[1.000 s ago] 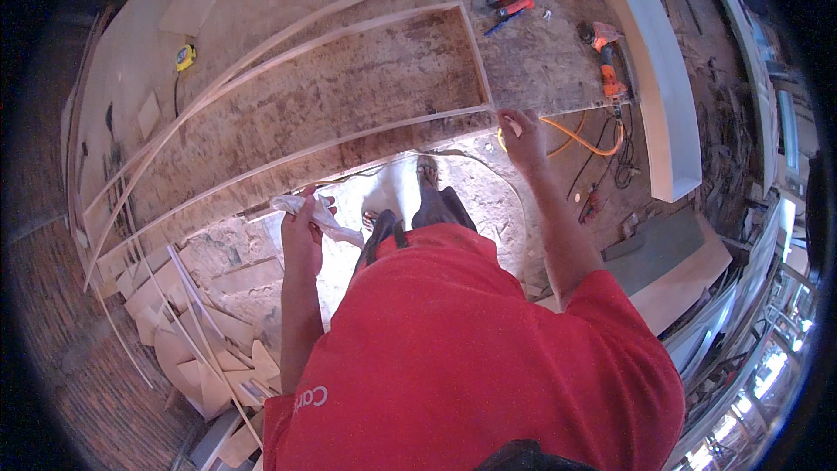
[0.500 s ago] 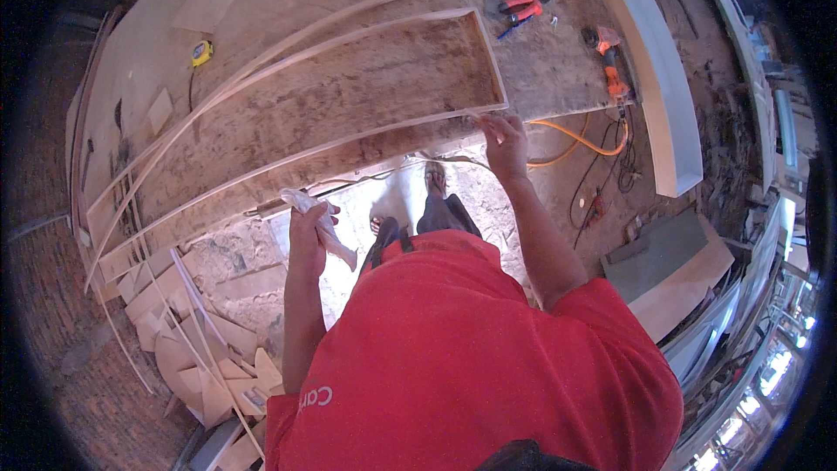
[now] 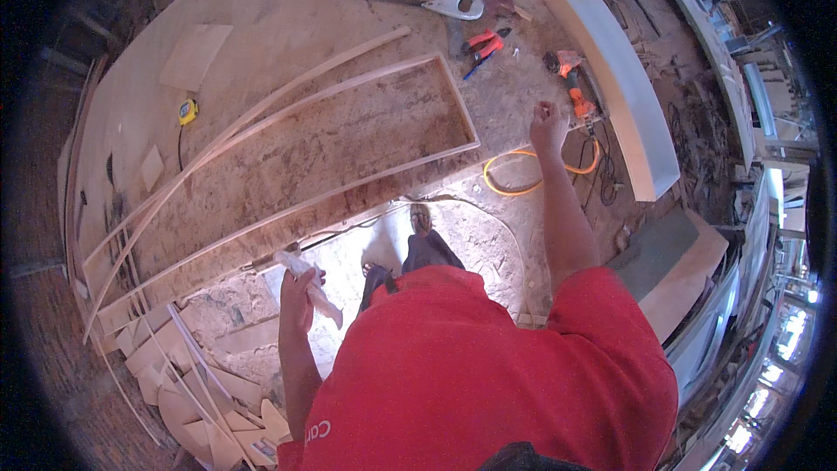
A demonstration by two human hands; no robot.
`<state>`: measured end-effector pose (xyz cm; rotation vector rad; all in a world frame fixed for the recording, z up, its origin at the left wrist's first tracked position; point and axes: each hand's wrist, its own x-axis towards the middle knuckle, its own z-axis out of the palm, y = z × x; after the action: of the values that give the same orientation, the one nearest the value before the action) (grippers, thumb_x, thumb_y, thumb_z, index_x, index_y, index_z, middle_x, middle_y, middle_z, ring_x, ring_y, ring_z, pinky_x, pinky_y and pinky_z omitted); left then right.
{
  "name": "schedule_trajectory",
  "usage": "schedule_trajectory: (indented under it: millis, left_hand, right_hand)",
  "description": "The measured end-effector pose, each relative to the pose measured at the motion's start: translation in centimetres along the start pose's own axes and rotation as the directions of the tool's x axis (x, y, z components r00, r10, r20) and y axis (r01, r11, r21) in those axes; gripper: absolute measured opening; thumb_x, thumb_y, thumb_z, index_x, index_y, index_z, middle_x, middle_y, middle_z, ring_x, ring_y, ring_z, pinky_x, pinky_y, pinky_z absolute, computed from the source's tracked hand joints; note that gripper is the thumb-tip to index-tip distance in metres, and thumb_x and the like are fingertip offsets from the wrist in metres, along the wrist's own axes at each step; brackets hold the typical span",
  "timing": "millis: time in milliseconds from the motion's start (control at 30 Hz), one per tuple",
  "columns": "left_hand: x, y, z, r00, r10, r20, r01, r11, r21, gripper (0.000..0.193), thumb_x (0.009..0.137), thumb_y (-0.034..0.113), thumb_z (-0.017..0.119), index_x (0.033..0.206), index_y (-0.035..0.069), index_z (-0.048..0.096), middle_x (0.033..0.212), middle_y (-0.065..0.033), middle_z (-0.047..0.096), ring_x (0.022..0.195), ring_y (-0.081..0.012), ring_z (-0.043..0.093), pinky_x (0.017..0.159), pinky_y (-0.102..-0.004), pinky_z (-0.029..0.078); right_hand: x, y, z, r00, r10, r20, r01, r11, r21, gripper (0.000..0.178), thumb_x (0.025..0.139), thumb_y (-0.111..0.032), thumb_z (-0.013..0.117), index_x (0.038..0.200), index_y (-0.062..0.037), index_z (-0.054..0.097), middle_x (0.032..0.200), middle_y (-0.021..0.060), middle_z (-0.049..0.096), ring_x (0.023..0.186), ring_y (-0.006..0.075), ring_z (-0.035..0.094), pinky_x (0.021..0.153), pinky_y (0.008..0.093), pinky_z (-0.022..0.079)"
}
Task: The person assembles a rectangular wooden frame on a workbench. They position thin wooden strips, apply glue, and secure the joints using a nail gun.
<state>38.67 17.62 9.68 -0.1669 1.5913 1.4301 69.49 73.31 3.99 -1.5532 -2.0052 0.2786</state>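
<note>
Gripping limp white wad (image 3: 328, 308), near left, in closed fingers of left hand (image 3: 299, 290); holding right hand (image 3: 548, 126), finger-curled, near drill (image 3: 575, 92) (cannot tell whether around anything); could snag orange hose (image 3: 486, 175) by sweeping low.

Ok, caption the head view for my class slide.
Beside a wooden frame, left hand holding crumpled white item, right hand near orange power tool.

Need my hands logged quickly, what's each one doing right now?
Left hand: closed on a crumpled white bag-like thing.
Right hand: curled; can't tell if it's holding anything.
</note>
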Motion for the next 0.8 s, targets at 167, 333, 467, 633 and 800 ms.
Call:
schedule_trajectory:
  millis: [167,333,467,633,800]
  left_hand:
    - [0.3,-3.4,-1.8,0.994,-0.029,-0.105,0.02,0.996,-0.081,0.04,0.094,0.008,0.066,0.13,0.0,0.049,0.106,-0.0139,0.066,0.093,-0.025,0.067,0.087,-0.0373,0.054]
    - [-1.2,-5.0,0.4,0.979,-0.081,-0.188,0.048,0.983,-0.175,0.034,0.094,0.006,0.065,0.125,0.001,0.053,0.105,-0.0117,0.066,0.093,-0.0251,0.069,0.085,-0.0373,0.056]
    - [-1.6,-6.1,2.6,0.972,-0.122,-0.203,0.085,0.98,-0.18,0.033,0.094,0.005,0.065,0.124,0.001,0.053,0.106,-0.0122,0.066,0.094,-0.0256,0.069,0.086,-0.0377,0.056]
    - [-0.9,-6.6,5.0,0.976,-0.129,-0.178,0.1,0.981,-0.167,0.032,0.093,0.005,0.065,0.123,0.001,0.053,0.106,-0.013,0.066,0.095,-0.026,0.069,0.087,-0.0386,0.056]
    - [0.2,-5.4,6.3,0.982,-0.081,-0.172,0.065,0.993,-0.093,0.035,0.095,0.007,0.065,0.126,-0.002,0.053,0.108,-0.0137,0.067,0.096,-0.026,0.069,0.088,-0.0389,0.056]
  right_hand:
    - [7.4,0.0,4.4,0.999,0.029,0.031,-0.024,0.988,-0.154,0.02,0.095,-0.029,0.069,0.11,-0.0189,0.076,0.106,0.0156,0.071,0.107,0.0346,0.066,0.087,0.0482,0.053]
    - [11.5,-0.2,7.5,0.997,0.083,0.002,-0.08,0.963,-0.256,0.023,0.096,-0.035,0.064,0.115,-0.0264,0.075,0.125,0.0145,0.063,0.115,0.0367,0.063,0.089,0.0507,0.056]
    - [13.2,-0.9,7.8,0.977,0.175,0.123,-0.139,0.956,-0.26,0.024,0.097,-0.035,0.063,0.116,-0.027,0.074,0.123,0.0146,0.061,0.116,0.0381,0.062,0.088,0.0512,0.057]
    - [13.3,-0.8,7.8,0.978,0.138,0.155,-0.08,0.94,-0.331,0.024,0.096,-0.034,0.066,0.117,-0.0266,0.075,0.12,0.0146,0.063,0.115,0.0371,0.063,0.09,0.0503,0.056]
    - [12.9,1.6,8.2,0.975,0.049,0.217,-0.009,0.983,-0.183,0.024,0.095,-0.024,0.066,0.118,-0.0245,0.075,0.114,0.016,0.067,0.106,0.0374,0.066,0.089,0.0488,0.055]
